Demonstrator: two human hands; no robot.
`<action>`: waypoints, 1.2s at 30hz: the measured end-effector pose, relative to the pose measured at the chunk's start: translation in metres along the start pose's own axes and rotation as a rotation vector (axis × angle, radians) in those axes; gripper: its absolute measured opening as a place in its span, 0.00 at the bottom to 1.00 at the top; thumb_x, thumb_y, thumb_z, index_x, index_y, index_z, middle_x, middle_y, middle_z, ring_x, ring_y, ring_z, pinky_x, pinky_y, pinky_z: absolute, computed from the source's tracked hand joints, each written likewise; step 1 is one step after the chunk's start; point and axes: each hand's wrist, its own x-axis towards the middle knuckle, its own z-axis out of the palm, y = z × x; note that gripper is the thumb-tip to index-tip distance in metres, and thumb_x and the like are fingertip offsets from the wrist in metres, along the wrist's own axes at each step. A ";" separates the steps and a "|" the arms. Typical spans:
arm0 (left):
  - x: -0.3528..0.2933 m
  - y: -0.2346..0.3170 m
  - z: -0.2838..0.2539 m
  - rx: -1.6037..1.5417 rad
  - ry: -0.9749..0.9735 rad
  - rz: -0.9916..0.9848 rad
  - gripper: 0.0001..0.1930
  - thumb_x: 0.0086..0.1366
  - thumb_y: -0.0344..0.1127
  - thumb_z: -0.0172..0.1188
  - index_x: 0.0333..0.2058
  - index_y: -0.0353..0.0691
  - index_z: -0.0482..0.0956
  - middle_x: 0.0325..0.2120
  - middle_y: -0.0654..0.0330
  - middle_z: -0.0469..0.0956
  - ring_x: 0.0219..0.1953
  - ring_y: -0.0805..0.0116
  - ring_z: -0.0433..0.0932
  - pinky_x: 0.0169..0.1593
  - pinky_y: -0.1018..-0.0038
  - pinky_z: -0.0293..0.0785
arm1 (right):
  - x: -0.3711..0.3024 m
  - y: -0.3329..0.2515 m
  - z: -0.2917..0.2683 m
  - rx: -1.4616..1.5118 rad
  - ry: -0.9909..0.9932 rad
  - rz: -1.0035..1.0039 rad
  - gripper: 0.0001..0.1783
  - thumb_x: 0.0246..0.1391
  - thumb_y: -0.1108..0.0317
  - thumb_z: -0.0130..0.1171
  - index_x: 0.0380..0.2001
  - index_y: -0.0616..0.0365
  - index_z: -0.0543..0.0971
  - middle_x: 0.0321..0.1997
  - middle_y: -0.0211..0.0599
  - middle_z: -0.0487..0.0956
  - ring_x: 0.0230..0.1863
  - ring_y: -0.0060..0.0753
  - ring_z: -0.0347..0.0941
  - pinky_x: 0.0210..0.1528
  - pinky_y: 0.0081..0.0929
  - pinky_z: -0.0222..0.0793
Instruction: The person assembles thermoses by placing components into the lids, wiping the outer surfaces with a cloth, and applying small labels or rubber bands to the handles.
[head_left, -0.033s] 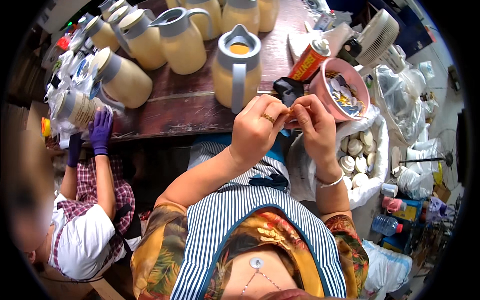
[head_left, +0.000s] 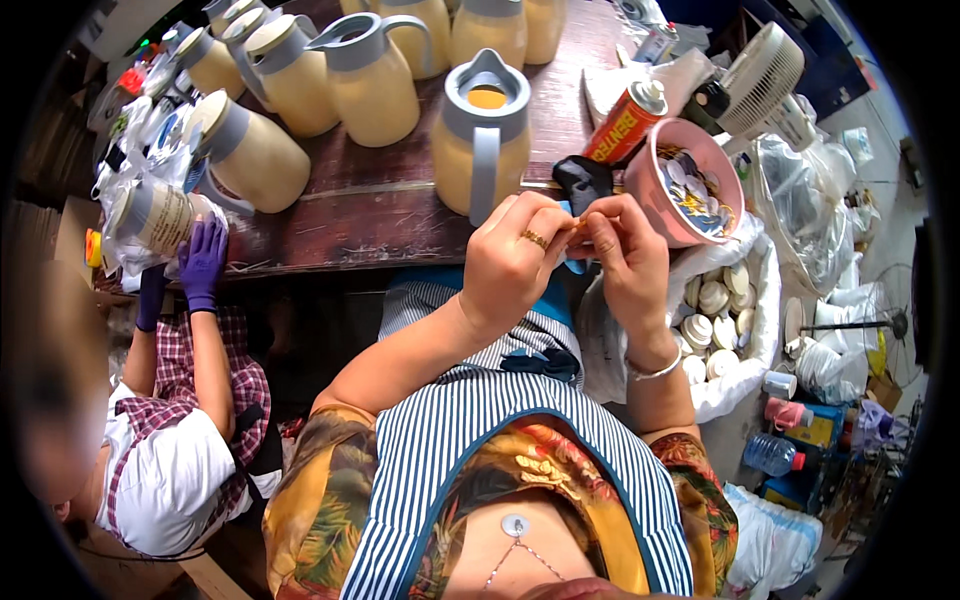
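My left hand (head_left: 515, 255) and my right hand (head_left: 625, 250) meet fingertip to fingertip above the table's near edge. Both are closed in a pinch on a small blue tag (head_left: 575, 266), mostly hidden by the fingers; a bit of yellowish string seems to show between them. Just beyond my left hand stands a cream jug (head_left: 455, 150) with a grey rim and handle, its top uncovered and orange inside. By my right hand is a pink bucket (head_left: 650, 205) of round tags with yellow strings. A black cloth-like thing (head_left: 582, 180) lies behind my fingers.
More cream jugs (head_left: 370, 105) stand on the dark red table (head_left: 340, 235). A co-worker's purple-gloved hand (head_left: 204, 262) touches a plastic-wrapped jug (head_left: 160, 218) at the left. At the right are a red-orange spray can (head_left: 628, 122), a fan (head_left: 762, 70) and a white sack (head_left: 735, 400) of round lids.
The view has shifted slightly, so the jugs and bucket sit a little further right. A bit more blue shows between my fingers; both hands keep their pinch.
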 end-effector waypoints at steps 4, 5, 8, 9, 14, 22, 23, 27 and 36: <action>-0.022 -0.011 -0.009 -0.027 0.082 -0.124 0.08 0.57 0.20 0.62 0.34 0.36 0.73 0.31 0.53 0.73 0.30 0.58 0.75 0.33 0.70 0.74 | -0.011 0.022 0.029 0.458 -0.117 0.125 0.18 0.58 0.78 0.59 0.50 0.62 0.69 0.41 0.34 0.78 0.45 0.23 0.76 0.49 0.22 0.73; -0.029 -0.015 -0.013 -0.081 0.091 -0.165 0.07 0.64 0.21 0.56 0.37 0.36 0.68 0.33 0.54 0.71 0.31 0.63 0.73 0.37 0.73 0.72 | -0.015 0.022 0.036 0.455 -0.162 0.154 0.28 0.52 0.81 0.63 0.55 0.59 0.65 0.44 0.32 0.77 0.49 0.22 0.73 0.52 0.21 0.69; -0.049 -0.015 -0.017 -0.547 0.144 -0.463 0.04 0.69 0.25 0.52 0.38 0.37 0.66 0.35 0.57 0.71 0.34 0.68 0.72 0.42 0.76 0.70 | -0.026 0.054 0.052 0.387 -0.235 0.166 0.23 0.52 0.81 0.63 0.51 0.60 0.71 0.44 0.32 0.76 0.46 0.21 0.73 0.51 0.20 0.69; -0.057 -0.020 -0.023 -0.782 0.149 -0.610 0.02 0.73 0.28 0.49 0.39 0.39 0.65 0.36 0.59 0.71 0.37 0.71 0.71 0.47 0.76 0.69 | -0.026 0.063 0.048 0.380 -0.220 0.213 0.19 0.53 0.80 0.62 0.48 0.60 0.73 0.44 0.30 0.76 0.46 0.21 0.74 0.50 0.21 0.70; -0.115 -0.103 -0.049 -1.378 0.477 -1.411 0.07 0.74 0.33 0.45 0.34 0.40 0.65 0.31 0.61 0.71 0.40 0.65 0.75 0.57 0.62 0.71 | -0.009 0.136 0.029 -0.384 -0.169 0.114 0.09 0.51 0.77 0.60 0.38 0.64 0.76 0.36 0.40 0.78 0.40 0.35 0.78 0.44 0.26 0.72; 0.017 -0.083 -0.045 -1.209 0.293 -0.493 0.10 0.69 0.21 0.50 0.46 0.41 0.67 0.50 0.50 0.76 0.45 0.70 0.78 0.46 0.75 0.80 | 0.075 0.032 0.054 -0.374 0.312 -0.577 0.09 0.54 0.81 0.56 0.38 0.59 0.77 0.33 0.40 0.77 0.36 0.37 0.76 0.38 0.28 0.72; 0.029 -0.083 -0.045 -0.899 0.208 -0.295 0.13 0.66 0.20 0.55 0.47 0.41 0.67 0.47 0.51 0.78 0.46 0.71 0.79 0.39 0.80 0.81 | 0.085 0.020 0.053 -0.429 0.235 -0.695 0.10 0.53 0.82 0.57 0.39 0.59 0.78 0.34 0.39 0.77 0.36 0.37 0.76 0.38 0.28 0.72; 0.045 -0.079 -0.045 -0.701 0.022 -0.312 0.20 0.61 0.21 0.62 0.50 0.40 0.68 0.43 0.54 0.80 0.41 0.74 0.81 0.33 0.81 0.81 | 0.111 0.005 0.049 -0.393 -0.041 -0.913 0.14 0.50 0.82 0.61 0.41 0.59 0.78 0.40 0.39 0.77 0.38 0.34 0.76 0.39 0.28 0.73; 0.108 -0.053 -0.105 0.338 -0.503 0.212 0.17 0.53 0.19 0.57 0.41 0.45 0.79 0.31 0.59 0.80 0.31 0.61 0.81 0.33 0.74 0.77 | 0.125 0.047 0.049 -0.532 -0.140 -0.813 0.31 0.46 0.39 0.65 0.36 0.58 0.77 0.44 0.42 0.76 0.62 0.52 0.65 0.63 0.43 0.61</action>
